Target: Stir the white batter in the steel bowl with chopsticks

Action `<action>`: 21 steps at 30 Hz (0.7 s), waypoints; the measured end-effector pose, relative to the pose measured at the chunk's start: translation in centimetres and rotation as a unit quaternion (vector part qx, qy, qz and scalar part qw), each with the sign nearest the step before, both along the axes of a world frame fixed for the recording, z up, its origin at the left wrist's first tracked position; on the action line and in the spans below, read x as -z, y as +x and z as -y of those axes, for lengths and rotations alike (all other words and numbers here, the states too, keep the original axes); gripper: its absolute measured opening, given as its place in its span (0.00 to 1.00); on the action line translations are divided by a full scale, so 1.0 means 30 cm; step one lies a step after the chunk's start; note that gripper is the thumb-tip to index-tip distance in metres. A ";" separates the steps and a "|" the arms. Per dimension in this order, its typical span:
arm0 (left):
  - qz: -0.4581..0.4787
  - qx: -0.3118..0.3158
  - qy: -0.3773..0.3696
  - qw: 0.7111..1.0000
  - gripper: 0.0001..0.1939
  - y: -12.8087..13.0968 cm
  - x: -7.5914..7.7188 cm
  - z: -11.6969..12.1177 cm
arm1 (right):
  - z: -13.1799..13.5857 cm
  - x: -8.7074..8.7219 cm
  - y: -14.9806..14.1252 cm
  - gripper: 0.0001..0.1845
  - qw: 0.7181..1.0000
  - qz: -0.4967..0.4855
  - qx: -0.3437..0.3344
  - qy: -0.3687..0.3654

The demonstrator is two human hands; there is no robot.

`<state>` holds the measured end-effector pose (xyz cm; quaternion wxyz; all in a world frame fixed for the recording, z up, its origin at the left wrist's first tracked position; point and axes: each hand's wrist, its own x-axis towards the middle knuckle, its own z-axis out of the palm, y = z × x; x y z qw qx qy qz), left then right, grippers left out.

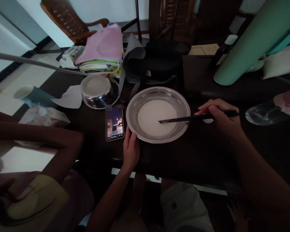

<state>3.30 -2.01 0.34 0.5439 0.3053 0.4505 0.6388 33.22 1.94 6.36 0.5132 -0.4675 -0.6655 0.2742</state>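
Note:
A wide metal bowl (159, 139) stands on the dark table in front of me, with a white liquid (154, 112) in its bottom. My left hand (131, 146) grips the bowl's near left rim, thumb on top and fingers around the outside. In my right hand (221, 112), to the right of the bowl, are dark chopsticks (181, 119), closed in the fingers. They reach over the right rim, and their tips touch the white liquid near its middle. A phone (115, 124) with a lit screen lies just left of the bowl.
Behind the phone sits an upturned metal bowl (96, 85) on a dish. A black bag (159, 64) and a pink-topped pile (102, 43) stand farther back. Rightward are a green cylinder (246, 48) and a clear bottle (263, 113). Another person's arm (62, 138) rests at left, near a tissue pack (43, 116).

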 end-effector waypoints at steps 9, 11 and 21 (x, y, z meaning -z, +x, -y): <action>-0.016 0.006 -0.001 1.000 0.29 -0.003 0.003 -0.001 | 0.000 0.005 -0.004 0.10 1.000 0.006 -0.008 0.001; -0.008 0.000 -0.004 1.000 0.29 -0.003 0.002 -0.001 | 0.001 0.005 -0.005 0.10 1.000 -0.010 -0.015 -0.003; -0.005 0.003 -0.006 1.000 0.28 0.000 0.001 0.000 | 0.005 0.000 -0.002 0.11 1.000 -0.003 -0.020 0.001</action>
